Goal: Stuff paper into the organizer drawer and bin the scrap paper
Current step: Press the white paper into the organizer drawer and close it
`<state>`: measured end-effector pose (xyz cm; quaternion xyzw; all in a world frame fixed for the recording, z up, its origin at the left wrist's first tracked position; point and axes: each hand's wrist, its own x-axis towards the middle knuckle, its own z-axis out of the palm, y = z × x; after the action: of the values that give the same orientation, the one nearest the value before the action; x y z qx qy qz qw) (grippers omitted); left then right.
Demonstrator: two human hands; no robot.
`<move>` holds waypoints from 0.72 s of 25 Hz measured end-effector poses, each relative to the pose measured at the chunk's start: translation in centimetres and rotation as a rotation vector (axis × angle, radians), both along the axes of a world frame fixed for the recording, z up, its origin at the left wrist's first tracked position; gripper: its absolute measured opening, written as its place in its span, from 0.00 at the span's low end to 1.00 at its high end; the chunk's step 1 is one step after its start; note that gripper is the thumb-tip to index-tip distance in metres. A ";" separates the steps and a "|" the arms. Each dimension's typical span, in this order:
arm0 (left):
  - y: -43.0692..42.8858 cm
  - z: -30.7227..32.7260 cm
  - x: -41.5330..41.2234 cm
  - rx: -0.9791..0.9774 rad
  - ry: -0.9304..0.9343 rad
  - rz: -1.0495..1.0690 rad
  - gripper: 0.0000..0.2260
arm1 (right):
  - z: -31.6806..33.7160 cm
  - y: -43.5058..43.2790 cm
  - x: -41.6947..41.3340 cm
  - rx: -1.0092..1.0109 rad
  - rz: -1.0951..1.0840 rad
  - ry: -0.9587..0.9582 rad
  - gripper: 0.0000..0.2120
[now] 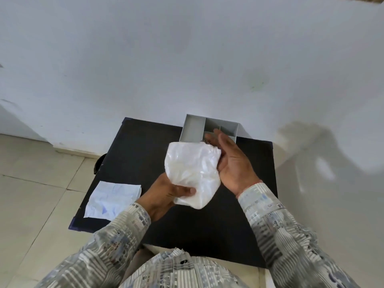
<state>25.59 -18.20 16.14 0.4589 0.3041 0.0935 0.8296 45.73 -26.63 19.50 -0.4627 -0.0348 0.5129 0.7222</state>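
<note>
A crumpled white wad of paper (192, 173) is held above the middle of the black table (145, 146). My left hand (164, 194) grips its lower end, thumb across the front. My right hand (230, 161) cups the wad's right side with fingers spread, palm touching the paper. Behind the hands, a grey organizer drawer (192, 128) with several compartments stands at the table's far edge against the wall; my right fingertips partly hide it. A flat creased sheet of paper (112, 199) lies on the table's near left corner.
The white wall (187, 59) rises directly behind the table. Beige floor tiles (37, 183) lie to the left. A dark round object (98, 165) pokes out under the table's left edge; I cannot tell what it is.
</note>
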 end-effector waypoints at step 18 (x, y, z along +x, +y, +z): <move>19.1 7.7 2.4 -0.016 -0.100 0.591 0.14 | 0.1 4.8 -7.8 -0.281 -0.071 -0.016 0.16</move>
<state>27.99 0.90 23.84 0.3388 0.3841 0.3511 0.7838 37.95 -21.85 19.56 -0.5643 0.0478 0.4832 0.6677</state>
